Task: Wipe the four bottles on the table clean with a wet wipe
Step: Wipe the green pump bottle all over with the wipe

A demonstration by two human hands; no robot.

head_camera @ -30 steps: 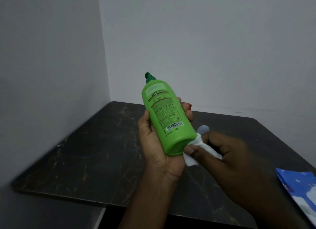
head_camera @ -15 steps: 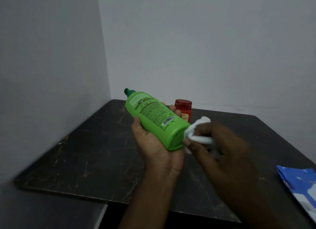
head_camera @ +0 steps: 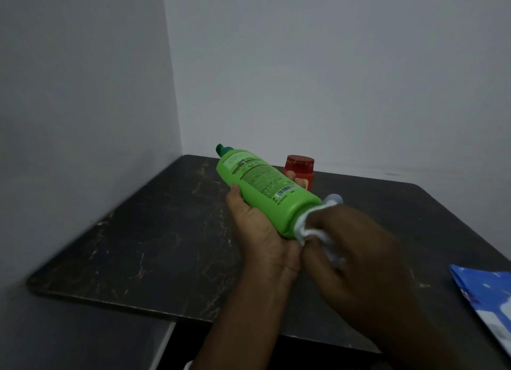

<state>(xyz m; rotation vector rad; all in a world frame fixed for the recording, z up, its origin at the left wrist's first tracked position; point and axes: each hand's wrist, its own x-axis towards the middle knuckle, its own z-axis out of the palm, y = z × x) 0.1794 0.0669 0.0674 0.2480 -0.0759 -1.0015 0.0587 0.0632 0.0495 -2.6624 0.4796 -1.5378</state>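
Note:
A bright green bottle (head_camera: 265,188) with a dark green cap lies tilted in my left hand (head_camera: 262,231), cap pointing up and to the far left, base toward me. My left hand grips it from below around its lower half. My right hand (head_camera: 354,253) holds a crumpled white wet wipe (head_camera: 309,231) pressed against the bottle's base. Behind the green bottle stands a red bottle (head_camera: 300,169) with a red lid, partly hidden. A small pale rounded top (head_camera: 334,199) shows just beyond my right hand; what it belongs to is hidden.
The dark marbled table (head_camera: 143,231) sits in a corner, with grey walls to the left and behind. A blue and white wipes pack (head_camera: 486,297) lies at the table's right edge. The table's near edge runs below my forearms.
The green bottle has tipped from nearly upright to steeply tilted, cap swinging left and down, uncovering the red bottle. My right hand has moved the wipe over the bottle's base.

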